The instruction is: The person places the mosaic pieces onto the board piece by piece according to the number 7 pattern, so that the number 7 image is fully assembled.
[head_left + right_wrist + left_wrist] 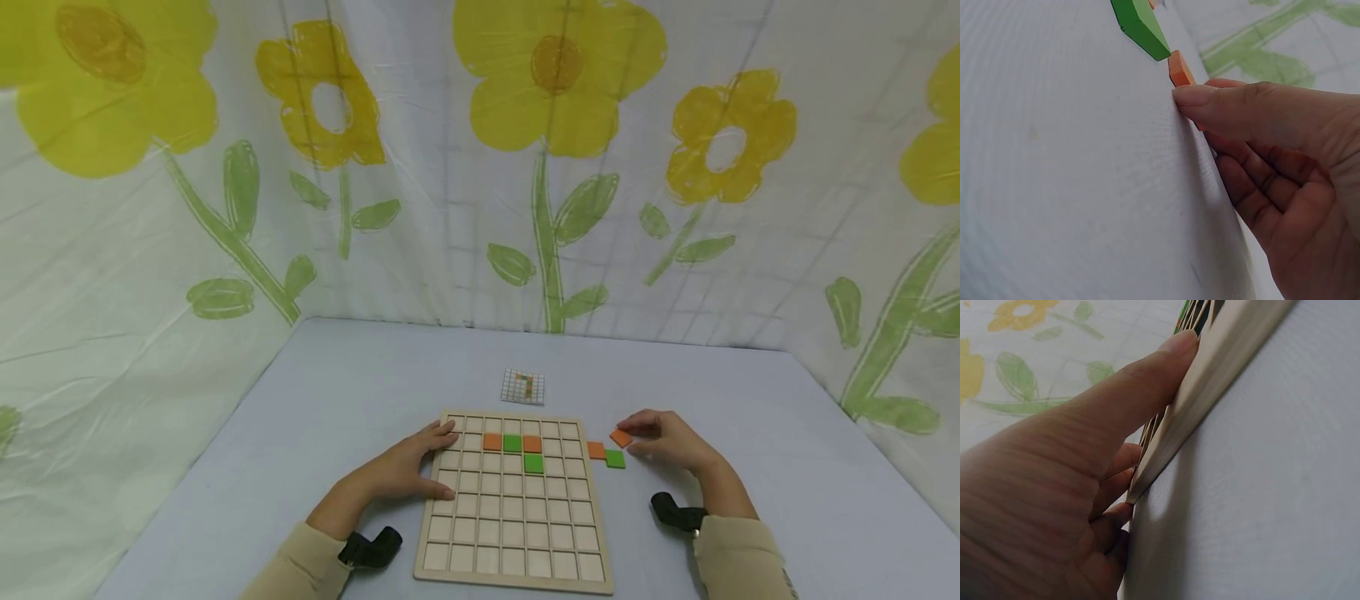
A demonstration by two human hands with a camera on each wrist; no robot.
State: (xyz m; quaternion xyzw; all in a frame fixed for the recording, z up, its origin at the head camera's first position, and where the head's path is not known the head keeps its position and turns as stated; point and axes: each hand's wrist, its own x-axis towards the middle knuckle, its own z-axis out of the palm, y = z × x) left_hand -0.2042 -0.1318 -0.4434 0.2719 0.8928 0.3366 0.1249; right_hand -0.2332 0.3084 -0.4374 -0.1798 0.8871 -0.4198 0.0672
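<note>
Right hand (667, 442) sits on the counter (337, 417) just right of the wooden grid board (513, 533). Its grip is a pinch: thumb (1210, 100) & fingers curled on a loose orange tile (620, 437), which shows in the right wrist view w/ one edge poking out past the thumb tip (1180, 70). Tile lies low at the counter surface; can't tell if it's lifted clear.

Just left of it lie 2 more loose tiles, touching each other: an orange one (596, 450) & a green one (615, 458), both beside the board's right edge.

Left hand (408, 471) lies flat on the board's left edge, fingers straight & spread, nothing held; left wrist view shows the thumb (1147, 381) pressed along the board's rim (1210, 381).

On the board, upper rows: orange (492, 442), green (512, 442), orange (532, 443) in a row, w/ a 2nd green tile (533, 463) right below the last orange. Other cells bare wood.

Small pattern card (522, 387) lies on the counter behind the board, apart from it. Flower-print sheet (555, 167) hangs round the counter.
</note>
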